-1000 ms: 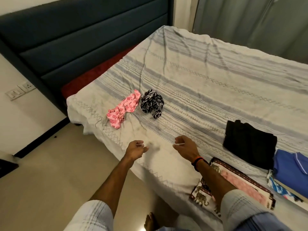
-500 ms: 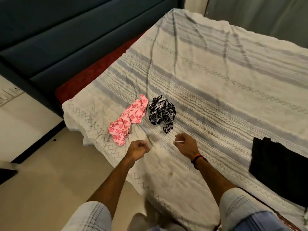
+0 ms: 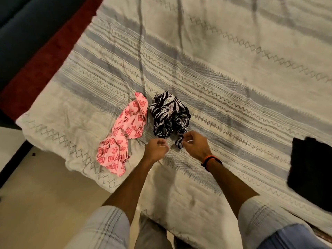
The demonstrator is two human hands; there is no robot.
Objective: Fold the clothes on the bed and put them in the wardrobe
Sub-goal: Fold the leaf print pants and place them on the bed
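Observation:
Two crumpled garments lie near the bed's corner: a pink one with red diamond print (image 3: 122,135) and, just right of it, a black and white leaf-print one (image 3: 168,114). My right hand (image 3: 195,145), an orange and black band on its wrist, pinches the lower tail of the black and white garment. My left hand (image 3: 157,148) is curled into a loose fist just left of that tail, between the two garments, with nothing seen in it.
A folded black garment (image 3: 312,171) lies at the right edge on the striped grey and cream bedcover (image 3: 224,72). A dark blue headboard (image 3: 27,24) and a red mattress strip (image 3: 45,58) run along the upper left. Bare floor (image 3: 45,203) lies at the lower left.
Both hands have moved forward over the bed toward the black and white garment, and my right hand now pinches its tail. The view has moved closer and tilted down.

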